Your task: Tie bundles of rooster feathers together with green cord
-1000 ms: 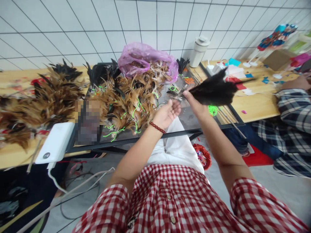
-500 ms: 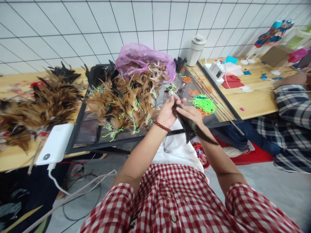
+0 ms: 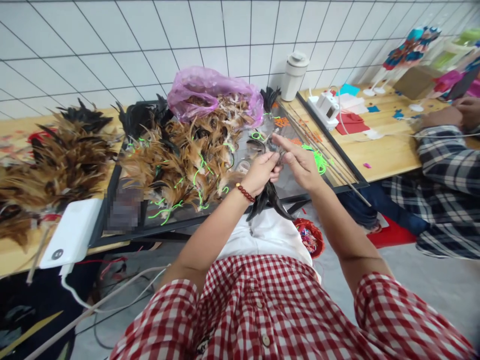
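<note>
Dark feathers [image 3: 270, 200] hang below my left hand [image 3: 262, 172], whose fingers are wrapped round their pale upper end. My right hand [image 3: 300, 162] is beside it at the same end, fingers stretched out and thumb near the left fingertips. Both hands are over the front part of a dark framed board [image 3: 180, 218]. Left of them on the board lie brown feather bundles [image 3: 187, 165] tied with green string. Bright green strings [image 3: 318, 161] lie just beyond my right hand.
A pink plastic bag [image 3: 195, 85] of feathers and a white cup [image 3: 295, 75] stand at the back. A white power bank [image 3: 73, 232] is at the left, a power strip [image 3: 326, 107] at the right. Another person's plaid sleeve [image 3: 446, 155] is far right.
My right hand has come off the dark feathers, its fingers now stretched forward. The feathers now hang down below my left hand instead of lying along my right wrist. The view has shifted slightly.
</note>
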{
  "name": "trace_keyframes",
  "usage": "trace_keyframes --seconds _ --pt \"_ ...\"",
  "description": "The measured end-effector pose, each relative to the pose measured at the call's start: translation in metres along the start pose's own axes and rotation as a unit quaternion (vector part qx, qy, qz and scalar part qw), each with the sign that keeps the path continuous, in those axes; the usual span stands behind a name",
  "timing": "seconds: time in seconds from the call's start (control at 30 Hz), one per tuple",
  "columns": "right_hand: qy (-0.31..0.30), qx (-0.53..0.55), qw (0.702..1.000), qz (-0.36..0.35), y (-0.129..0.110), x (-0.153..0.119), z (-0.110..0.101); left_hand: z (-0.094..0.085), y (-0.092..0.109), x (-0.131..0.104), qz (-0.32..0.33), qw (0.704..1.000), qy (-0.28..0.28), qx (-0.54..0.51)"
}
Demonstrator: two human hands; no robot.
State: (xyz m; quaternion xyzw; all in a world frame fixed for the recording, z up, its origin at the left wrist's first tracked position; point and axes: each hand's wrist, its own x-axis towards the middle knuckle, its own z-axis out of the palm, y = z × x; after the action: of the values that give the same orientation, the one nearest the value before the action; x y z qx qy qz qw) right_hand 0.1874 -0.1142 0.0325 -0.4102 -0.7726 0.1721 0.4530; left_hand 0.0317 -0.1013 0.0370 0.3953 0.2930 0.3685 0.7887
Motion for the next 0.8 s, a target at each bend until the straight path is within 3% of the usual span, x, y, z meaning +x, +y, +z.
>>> trace_keyframes --seconds 0.17,0.3,0.4,0.47,0.53,0.6,0.7,0.8 --pt "0.009 0.139 0.988 0.064 0.012 -0.007 0.008 -0.001 -0.008 0.005 -0.019 1.0 0.016 -0.002" --pt "0.046 0.255 0.953 0.16 0.013 0.0 0.019 0.004 -0.007 0.008 -0.035 0.999 0.016 -0.006" --pt "0.048 0.267 0.943 0.193 0.018 0.012 0.018 0.003 -0.003 0.014 -0.046 0.999 0.004 -0.02" --pt "0.048 0.195 0.957 0.208 0.029 0.019 0.002 -0.002 0.002 0.022 -0.053 0.998 0.017 -0.043" --pt "0.062 0.053 0.968 0.235 0.045 0.023 -0.023 -0.01 0.009 0.032 -0.05 0.994 0.047 -0.081" --pt "0.064 -0.151 0.95 0.265 0.062 0.023 -0.05 -0.018 0.017 0.041 -0.046 0.989 0.071 -0.123" --pt "-0.028 -0.34 0.901 0.269 0.081 0.019 -0.074 -0.029 0.024 0.052 -0.057 0.982 0.072 -0.164" --pt "-0.121 -0.382 0.894 0.201 0.088 0.017 -0.067 -0.038 0.023 0.057 -0.092 0.98 0.037 -0.17"
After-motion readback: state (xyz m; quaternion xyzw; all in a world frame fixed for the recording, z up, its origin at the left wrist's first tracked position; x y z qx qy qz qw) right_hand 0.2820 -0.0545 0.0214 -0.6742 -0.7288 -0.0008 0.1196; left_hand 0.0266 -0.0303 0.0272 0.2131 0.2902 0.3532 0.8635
